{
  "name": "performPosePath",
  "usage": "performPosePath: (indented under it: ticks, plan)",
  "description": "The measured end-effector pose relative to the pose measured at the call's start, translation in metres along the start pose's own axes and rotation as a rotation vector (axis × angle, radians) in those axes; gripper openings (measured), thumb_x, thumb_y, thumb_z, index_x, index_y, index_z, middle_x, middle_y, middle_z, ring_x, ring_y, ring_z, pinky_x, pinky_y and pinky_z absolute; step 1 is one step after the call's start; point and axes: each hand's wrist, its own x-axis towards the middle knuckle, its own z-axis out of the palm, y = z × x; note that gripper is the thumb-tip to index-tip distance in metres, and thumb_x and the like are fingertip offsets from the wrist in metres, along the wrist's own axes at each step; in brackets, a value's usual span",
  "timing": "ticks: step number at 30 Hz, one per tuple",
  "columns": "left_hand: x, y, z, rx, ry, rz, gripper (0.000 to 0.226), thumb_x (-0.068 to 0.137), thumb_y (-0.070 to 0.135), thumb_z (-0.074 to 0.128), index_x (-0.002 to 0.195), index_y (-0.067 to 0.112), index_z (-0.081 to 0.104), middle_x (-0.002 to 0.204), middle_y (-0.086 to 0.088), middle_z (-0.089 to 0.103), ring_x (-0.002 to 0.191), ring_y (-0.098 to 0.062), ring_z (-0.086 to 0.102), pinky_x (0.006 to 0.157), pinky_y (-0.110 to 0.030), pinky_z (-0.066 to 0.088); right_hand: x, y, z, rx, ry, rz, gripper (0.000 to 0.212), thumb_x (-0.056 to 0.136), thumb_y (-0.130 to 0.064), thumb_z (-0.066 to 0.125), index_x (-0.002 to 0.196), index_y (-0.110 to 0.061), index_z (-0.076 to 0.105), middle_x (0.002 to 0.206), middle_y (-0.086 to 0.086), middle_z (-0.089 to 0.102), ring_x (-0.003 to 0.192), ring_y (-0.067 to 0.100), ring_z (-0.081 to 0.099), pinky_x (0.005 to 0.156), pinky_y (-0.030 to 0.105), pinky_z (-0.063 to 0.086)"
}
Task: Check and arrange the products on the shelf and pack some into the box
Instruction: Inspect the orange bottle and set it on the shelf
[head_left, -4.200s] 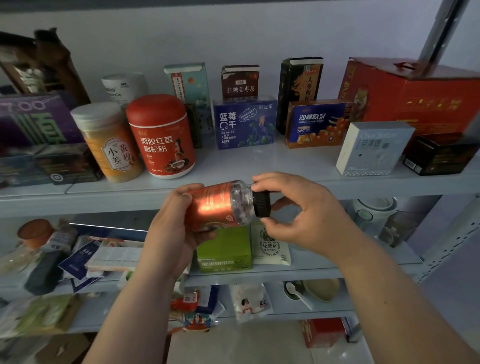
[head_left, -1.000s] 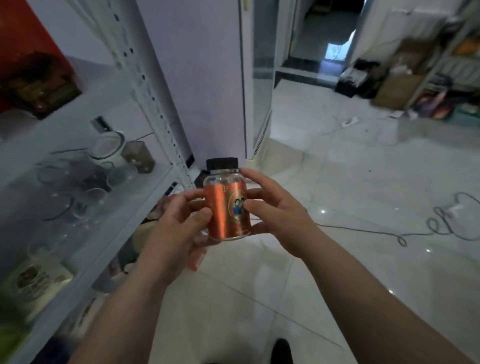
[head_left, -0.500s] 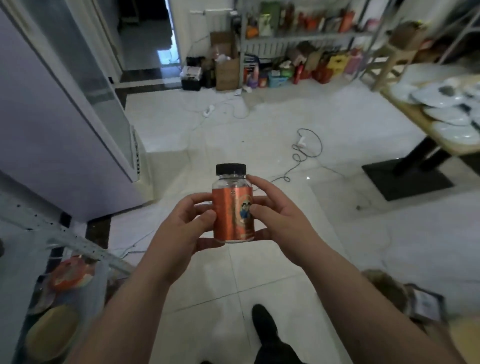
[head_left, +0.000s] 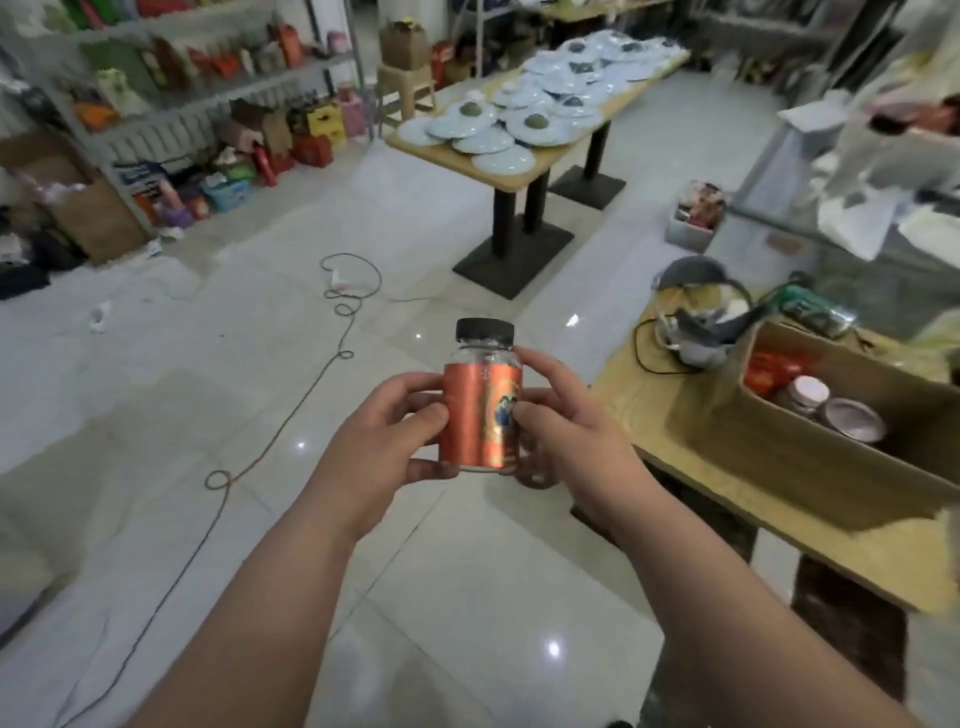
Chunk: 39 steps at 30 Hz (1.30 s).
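while upright, bottle (head_left: 480, 415) between 2 hands (head_left: 384, 441) (head_left: 566, 431)

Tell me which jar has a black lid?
The orange-labelled clear plastic jar held by the left hand and right hand; the two jars in the brown cardboard box have pale lids.

— What was the bottle (head_left: 480, 410) like?
— Clear plastic, with a shiny foil-like orange label (head_left: 470, 431) and a matt black cap (head_left: 484, 331).
— And around it?
— Glossy floor tiles (head_left: 156, 415), and a matt cardboard box (head_left: 779, 457) on a wood-grain table (head_left: 644, 400).
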Motion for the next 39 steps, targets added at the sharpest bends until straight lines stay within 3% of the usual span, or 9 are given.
performPosePath:
  ticks: [9, 14, 17, 20, 23, 28, 32, 35, 39]
  plan:
    - [0.011, -0.035, 0.238, 0.075, -0.203, -0.079, 0.024, 0.102, 0.009, 0.055, 0.118, 0.022, 0.068, 0.116, -0.015, 0.068, 0.088, -0.02, 0.072, 0.069, -0.04, 0.06, -0.082, 0.023, -0.221, 0.035, 0.226, 0.046, 0.047, 0.092, -0.028, 0.067, 0.128, -0.057, 0.056, 0.122, 0.007, 0.064, 0.109, 0.024, 0.07, 0.084, 0.053, 0.063]
    - [0.018, -0.047, 0.343, 0.189, -0.32, -0.099, 0.034, 0.086, 0.023, 0.078, 0.115, 0.037, 0.068, 0.126, -0.017, 0.061, 0.106, -0.029, 0.071, 0.088, -0.051, 0.06, -0.111, 0.031, -0.314, 0.014, 0.339, 0.04, 0.042, 0.094, -0.02, 0.072, 0.12, -0.048, 0.054, 0.118, 0.004, 0.065, 0.106, 0.019, 0.07, 0.081, 0.045, 0.065]
    - [0.028, -0.051, 0.384, 0.331, -0.378, -0.038, 0.043, 0.086, 0.019, 0.08, 0.114, 0.047, 0.062, 0.12, 0.003, 0.065, 0.1, -0.012, 0.072, 0.084, -0.035, 0.062, -0.118, 0.031, -0.349, 0.04, 0.412, 0.052, 0.037, 0.093, -0.017, 0.072, 0.117, -0.034, 0.049, 0.115, 0.002, 0.065, 0.101, 0.016, 0.071, 0.073, 0.038, 0.065]
    - [0.045, -0.056, 0.412, 0.452, -0.432, 0.021, 0.051, 0.086, 0.022, 0.08, 0.122, 0.05, 0.057, 0.116, 0.018, 0.065, 0.102, -0.003, 0.067, 0.082, -0.029, 0.061, -0.116, 0.032, -0.374, 0.025, 0.473, 0.066, 0.043, 0.092, -0.023, 0.075, 0.121, -0.028, 0.045, 0.12, -0.001, 0.063, 0.098, 0.013, 0.072, 0.076, 0.041, 0.065]
    - [0.069, -0.061, 0.43, 0.562, -0.508, 0.074, 0.056, 0.084, 0.025, 0.082, 0.121, 0.058, 0.055, 0.119, 0.022, 0.062, 0.106, 0.004, 0.063, 0.079, -0.022, 0.059, -0.107, 0.035, -0.396, -0.035, 0.491, 0.053, 0.064, 0.088, -0.027, 0.08, 0.137, -0.038, 0.039, 0.121, -0.011, 0.06, 0.101, 0.009, 0.071, 0.079, 0.04, 0.065]
    - [0.126, -0.07, 0.449, 0.708, -0.681, 0.207, 0.056, 0.088, 0.019, 0.078, 0.131, 0.049, 0.057, 0.13, 0.016, 0.059, 0.115, 0.007, 0.057, 0.097, -0.027, 0.055, -0.079, 0.045, -0.429, -0.152, 0.618, 0.063, 0.07, 0.079, -0.029, 0.087, 0.133, -0.044, 0.046, 0.114, -0.031, 0.061, 0.107, 0.004, 0.066, 0.09, 0.043, 0.061]
    - [0.191, -0.069, 0.445, 0.867, -0.556, 0.296, 0.055, 0.095, 0.023, 0.068, 0.143, 0.042, 0.05, 0.141, 0.016, 0.046, 0.133, -0.005, 0.044, 0.114, -0.035, 0.04, -0.043, 0.049, -0.444, -0.315, 0.732, 0.149, 0.075, 0.075, -0.028, 0.09, 0.13, -0.039, 0.041, 0.117, -0.029, 0.055, 0.108, -0.014, 0.056, 0.09, 0.018, 0.051]
    - [0.244, -0.075, 0.433, 0.909, -0.496, 0.171, 0.071, 0.1, 0.026, 0.061, 0.159, 0.038, 0.024, 0.16, 0.007, 0.028, 0.147, -0.013, 0.027, 0.115, -0.035, 0.033, -0.009, 0.052, -0.446, -0.493, 0.715, 0.295, 0.077, 0.074, -0.037, 0.09, 0.129, -0.041, 0.036, 0.12, -0.022, 0.054, 0.105, 0.002, 0.061, 0.09, 0.023, 0.055]
    - [0.283, -0.095, 0.428, 0.898, -0.7, -0.009, 0.072, 0.104, 0.023, 0.049, 0.159, 0.049, 0.01, 0.151, 0.008, 0.042, 0.119, -0.007, 0.054, 0.09, -0.028, 0.044, 0.044, 0.067, -0.435, -0.71, 0.601, 0.472, 0.071, 0.077, -0.04, 0.086, 0.127, -0.033, 0.036, 0.119, -0.005, 0.059, 0.105, 0.021, 0.064, 0.088, 0.039, 0.058]
